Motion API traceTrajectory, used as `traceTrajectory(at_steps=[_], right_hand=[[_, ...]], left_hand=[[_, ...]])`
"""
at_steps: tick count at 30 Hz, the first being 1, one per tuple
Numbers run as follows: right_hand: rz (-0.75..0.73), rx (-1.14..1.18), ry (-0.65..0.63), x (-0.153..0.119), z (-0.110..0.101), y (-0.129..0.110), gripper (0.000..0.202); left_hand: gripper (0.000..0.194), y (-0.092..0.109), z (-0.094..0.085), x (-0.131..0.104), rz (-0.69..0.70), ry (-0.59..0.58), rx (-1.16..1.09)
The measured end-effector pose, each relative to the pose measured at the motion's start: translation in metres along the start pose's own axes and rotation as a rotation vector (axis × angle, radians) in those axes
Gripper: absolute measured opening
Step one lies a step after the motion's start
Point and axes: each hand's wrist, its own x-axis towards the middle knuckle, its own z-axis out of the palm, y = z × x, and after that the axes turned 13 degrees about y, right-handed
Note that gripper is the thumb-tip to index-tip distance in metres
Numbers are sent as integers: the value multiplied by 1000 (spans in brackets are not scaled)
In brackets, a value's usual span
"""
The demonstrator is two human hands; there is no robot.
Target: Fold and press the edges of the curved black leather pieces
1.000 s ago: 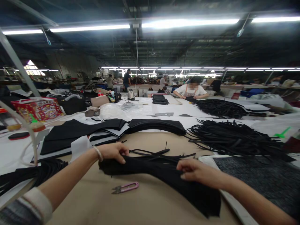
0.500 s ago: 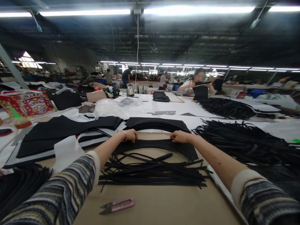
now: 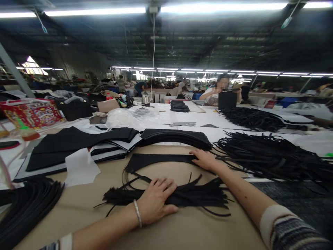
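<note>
My left hand (image 3: 157, 199), a bracelet at its wrist, lies palm down with fingers stretched over a bundle of narrow black strips (image 3: 197, 193). The thumb is apart from the fingers. A curved black panel (image 3: 156, 158) lies just beyond the strips on the brown board (image 3: 197, 229). My right hand (image 3: 204, 159) rests on the panel's right part, its fingers extended and slightly apart. Some of the panel's right end is hidden under that hand and forearm. The pink thread snips are not visible now.
A stack of curved black pieces (image 3: 177, 137) lies behind the panel. Larger black panels (image 3: 78, 144) and a white sheet (image 3: 80, 166) are to the left. Loose black strips heap up (image 3: 270, 156) at right. Across the table a co-worker (image 3: 210, 95) handles a black piece.
My left hand has left the curved panel and come down toward me onto the strips, which are now bunched closer together. My right hand has stayed at the panel, moving slightly right and down.
</note>
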Motion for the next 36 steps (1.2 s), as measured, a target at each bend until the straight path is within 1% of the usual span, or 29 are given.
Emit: traceTrajectory(at_steps=[3, 5, 6, 8, 9, 11, 12, 14, 16, 17, 19, 22, 24, 28, 32, 36], right_hand=[[-17, -16, 108, -12, -1, -9, 43], [-35, -15, 164, -18, -4, -16, 45], [-47, -13, 182, -21, -5, -18, 46], [-80, -6, 193, -25, -7, -25, 46], [-99, -1, 189, -25, -7, -29, 46], [-141, 15, 171, -23, -6, -39, 45], [-162, 26, 162, -21, -4, -46, 45], [-197, 50, 145, -13, 1, -60, 45], [-200, 71, 130, -6, 8, -74, 47], [-190, 79, 121, -3, 11, -80, 48], [-163, 92, 102, -1, 17, -86, 52], [-135, 115, 79, -3, 22, -87, 52], [-114, 128, 71, -6, 24, -85, 52], [-33, 127, 68, -10, 25, -77, 56], [16, 121, 12, -15, 28, -66, 58], [39, 129, -38, -16, 26, -65, 59]], left_hand=[[64, 0, -14, -26, 99, -75, -42], [65, -2, -22, -36, 103, -105, -94], [65, -5, -25, -38, 84, -98, -104], [61, -14, -31, -31, 8, -32, -44], [58, -20, -33, -23, -44, 19, 13], [56, -35, -36, 2, -155, 118, 135], [57, -42, -36, 18, -192, 149, 167], [57, -56, -32, 50, -214, 188, 204], [56, -66, -23, 76, -200, 190, 220], [55, -69, -16, 86, -192, 179, 223], [55, -75, -1, 96, -182, 155, 225], [55, -82, 17, 95, -178, 143, 230], [55, -86, 23, 92, -177, 144, 233], [56, -88, 25, 90, -185, 145, 243], [55, -87, 26, 89, -200, 155, 243], [52, -84, 20, 97, -211, 158, 229]])
